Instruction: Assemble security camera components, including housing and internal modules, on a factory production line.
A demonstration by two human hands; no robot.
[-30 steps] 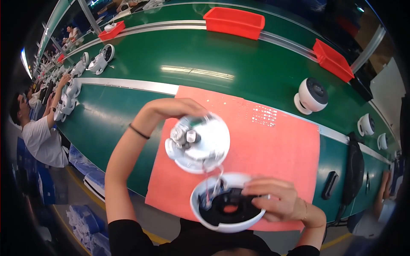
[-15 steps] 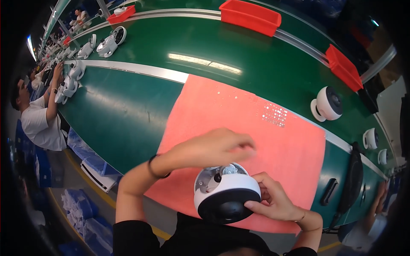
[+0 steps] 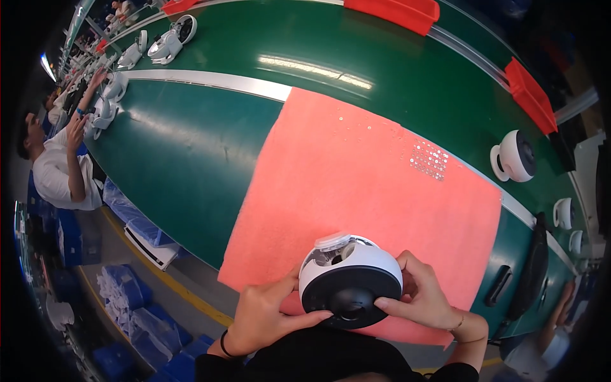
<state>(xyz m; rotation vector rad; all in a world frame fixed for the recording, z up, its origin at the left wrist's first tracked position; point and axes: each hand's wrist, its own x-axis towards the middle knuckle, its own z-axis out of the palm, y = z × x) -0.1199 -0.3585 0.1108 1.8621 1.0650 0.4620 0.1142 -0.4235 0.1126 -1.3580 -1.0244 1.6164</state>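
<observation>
- Near the person's body, above the close edge of a matte, salmon-pink sheet [image 3: 356, 184], a rounded white plastic housing with a broad black face [image 3: 375, 262] sits between two bare hands.
- The left hand [image 3: 267, 312] grips the housing's left side, its thumb along the lower rim of the black face; the right hand [image 3: 423, 298] holds the right side, fingers bent against the shell, thumb on the black.
- At the housing's far side the shell opens like a bowl: a flat, pale, rounded piece [image 3: 333, 241] rests tilted there, beside inner parts too small for me to make out.
- On the sheet's far right part, small shiny round pieces [image 3: 429, 160] lie in rows.
- Across the smooth, glossy green bench [image 3: 286, 48], far off, stands a red plastic bin [image 3: 398, 14], with another red bin [image 3: 531, 95] to its right; I cannot tell what either holds.
- Left, on the floor, blue containers [image 3: 137, 290] carry crumpled, clear plastic film.
- Right, beyond the sheet, is a white ball-shaped device with a black front [image 3: 514, 156].
</observation>
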